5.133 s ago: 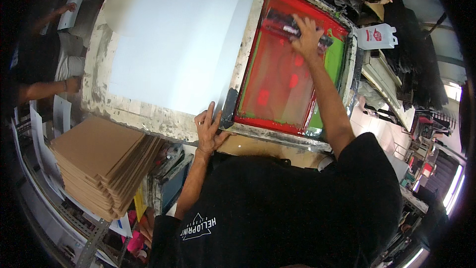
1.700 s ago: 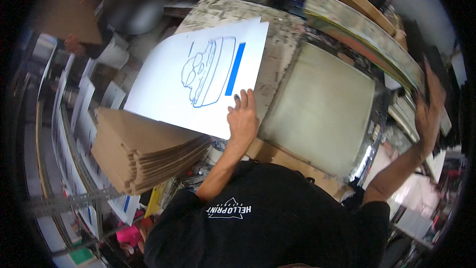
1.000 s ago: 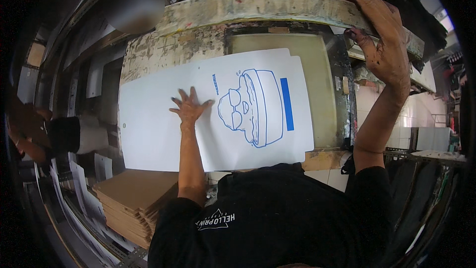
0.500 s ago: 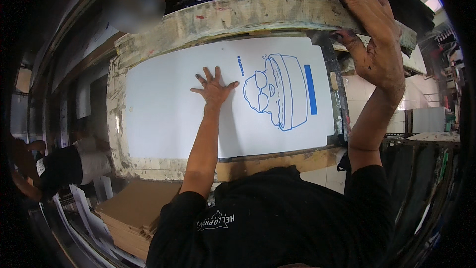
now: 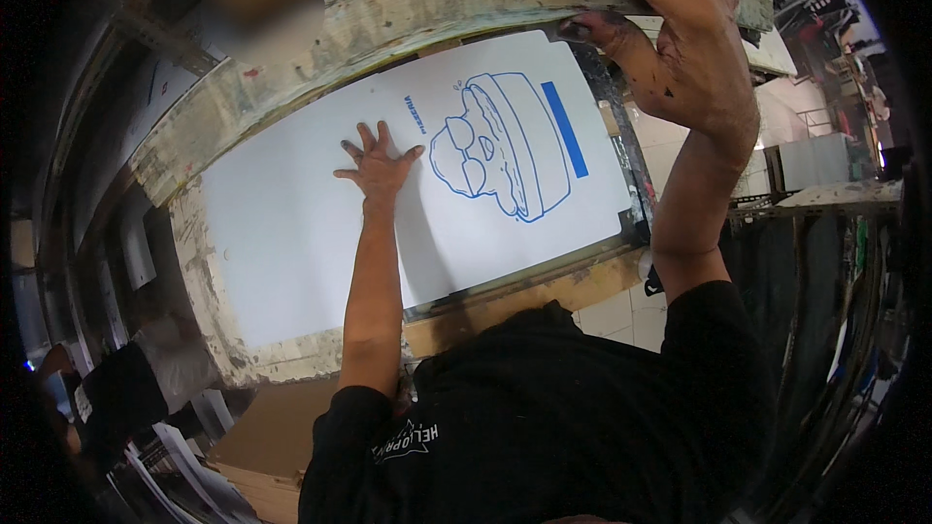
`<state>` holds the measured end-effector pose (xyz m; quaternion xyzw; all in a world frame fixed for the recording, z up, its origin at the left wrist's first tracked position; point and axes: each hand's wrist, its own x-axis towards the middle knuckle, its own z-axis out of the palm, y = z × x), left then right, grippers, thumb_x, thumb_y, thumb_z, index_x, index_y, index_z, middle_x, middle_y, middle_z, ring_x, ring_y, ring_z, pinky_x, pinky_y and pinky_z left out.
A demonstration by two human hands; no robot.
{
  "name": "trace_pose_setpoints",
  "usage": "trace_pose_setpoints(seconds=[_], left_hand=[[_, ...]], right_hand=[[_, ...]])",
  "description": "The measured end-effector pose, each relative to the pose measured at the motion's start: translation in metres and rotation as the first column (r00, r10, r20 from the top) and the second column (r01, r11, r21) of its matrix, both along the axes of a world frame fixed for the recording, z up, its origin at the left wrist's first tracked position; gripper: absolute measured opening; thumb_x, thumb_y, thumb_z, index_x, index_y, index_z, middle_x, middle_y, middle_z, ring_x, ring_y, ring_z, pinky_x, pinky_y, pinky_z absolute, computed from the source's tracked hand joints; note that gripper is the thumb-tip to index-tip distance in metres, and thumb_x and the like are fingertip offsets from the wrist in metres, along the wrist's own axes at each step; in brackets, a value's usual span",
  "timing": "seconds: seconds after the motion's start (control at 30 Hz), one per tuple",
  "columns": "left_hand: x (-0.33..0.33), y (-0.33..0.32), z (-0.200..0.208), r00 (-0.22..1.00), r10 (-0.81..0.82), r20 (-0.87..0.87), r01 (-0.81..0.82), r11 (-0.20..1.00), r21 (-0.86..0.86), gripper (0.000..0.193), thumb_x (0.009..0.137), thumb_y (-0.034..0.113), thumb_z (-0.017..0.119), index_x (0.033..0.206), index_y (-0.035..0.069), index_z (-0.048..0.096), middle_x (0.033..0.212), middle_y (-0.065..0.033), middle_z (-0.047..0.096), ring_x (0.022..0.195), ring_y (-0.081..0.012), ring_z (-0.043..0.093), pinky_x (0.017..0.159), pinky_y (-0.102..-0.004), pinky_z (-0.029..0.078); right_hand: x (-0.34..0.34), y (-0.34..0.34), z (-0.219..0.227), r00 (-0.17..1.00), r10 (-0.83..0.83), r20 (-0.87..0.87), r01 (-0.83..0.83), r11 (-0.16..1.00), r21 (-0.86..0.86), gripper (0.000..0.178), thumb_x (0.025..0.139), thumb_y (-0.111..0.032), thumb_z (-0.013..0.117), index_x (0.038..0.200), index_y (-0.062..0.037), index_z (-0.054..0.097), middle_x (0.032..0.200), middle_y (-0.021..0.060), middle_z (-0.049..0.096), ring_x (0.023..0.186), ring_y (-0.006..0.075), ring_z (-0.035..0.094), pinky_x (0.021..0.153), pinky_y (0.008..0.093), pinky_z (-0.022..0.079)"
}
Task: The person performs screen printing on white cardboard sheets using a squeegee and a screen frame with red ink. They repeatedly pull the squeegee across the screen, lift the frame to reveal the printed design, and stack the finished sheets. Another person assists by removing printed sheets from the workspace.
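Note:
A white sheet (image 5: 282,233) lies flat on a board beneath my left hand (image 5: 377,170), whose fingers are spread wide on its middle. Right of that hand, the sheet bears a blue line drawing (image 5: 505,146) of a face with glasses over a bowl-like shape, with a solid blue bar and small lettering beside it. At the upper right, my right hand (image 5: 680,58) is wrapped round a paint-stained wooden frame (image 5: 437,15), the thumb below and the fingers over its top, partly out of view. Dark ink stains the right thumb and fingers.
A stack of brown cardboard (image 5: 272,432) stands at the lower left. Another person in dark clothing (image 5: 126,388) is at the far left, near upright white sheets (image 5: 180,466). Dark racks (image 5: 777,320) line the right, and a wooden rail (image 5: 524,301) runs along the board's near edge.
The whole view has turned and shifted, so sheet and frame appear slanted and farther left. My left hand stays spread at about the same spot on the sheet; my right hand keeps hold of the frame.

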<state>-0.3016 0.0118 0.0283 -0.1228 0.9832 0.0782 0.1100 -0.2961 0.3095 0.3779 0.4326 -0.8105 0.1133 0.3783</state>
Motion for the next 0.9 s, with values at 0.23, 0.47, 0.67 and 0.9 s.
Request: trace_pose_setpoints(seconds=[0.23,0.47,0.67,0.9], left_hand=[[0.0,-0.002,-0.001,1.0,-0.007,-0.016,0.008,0.998,0.069,0.098,0.073,0.075,0.062,0.152,0.026,0.031,0.163,-0.0063,0.011,0.146,-0.0466,0.005,0.102,-0.0813,0.004],[-0.005,-0.005,-0.002,1.0,-0.012,0.008,0.011,0.999,0.049,0.101,0.071,0.078,0.062,0.153,0.029,0.028,0.163,-0.0027,0.014,0.146,-0.0469,0.008,0.1,-0.0825,0.008],[-0.003,-0.01,-0.004,0.992,-0.009,-0.128,0.026,0.991,0.132,0.096,0.076,0.073,0.061,0.153,0.024,0.029,0.161,-0.0083,0.02,0.147,-0.0411,0.014,0.101,-0.0811,0.006],[0.121,-0.07,-0.011,0.638,-0.037,-0.769,0.05,0.999,-0.007,0.069,0.093,0.052,0.054,0.142,0.004,0.042,0.137,-0.0166,0.048,0.127,-0.0298,0.043,0.106,-0.0466,0.031]], right_hand=[[0.016,-0.001,0.004,0.988,-0.099,0.119,0.095,0.994,0.045,0.065,0.082,-0.042,0.068,0.13,0.0009,0.058,0.104,0.0152,0.068,0.09,0.0267,0.062,0.081,0.0358,0.038],[0.023,-0.004,0.001,0.982,-0.111,0.154,0.107,0.994,0.035,0.065,0.08,-0.042,0.069,0.128,0.002,0.058,0.102,0.0153,0.068,0.092,0.0277,0.061,0.081,0.0367,0.038],[0.044,0.005,-0.014,0.986,-0.112,0.127,0.103,0.992,0.072,0.06,0.074,-0.013,0.071,0.133,-0.0074,0.058,0.114,0.0132,0.067,0.109,0.0307,0.059,0.093,0.0446,0.037],[0.116,0.008,-0.077,0.877,-0.148,0.457,0.092,0.986,0.142,0.056,0.067,-0.015,0.076,0.122,-0.0113,0.066,0.104,0.0115,0.063,0.098,0.0284,0.058,0.082,0.045,0.041]])
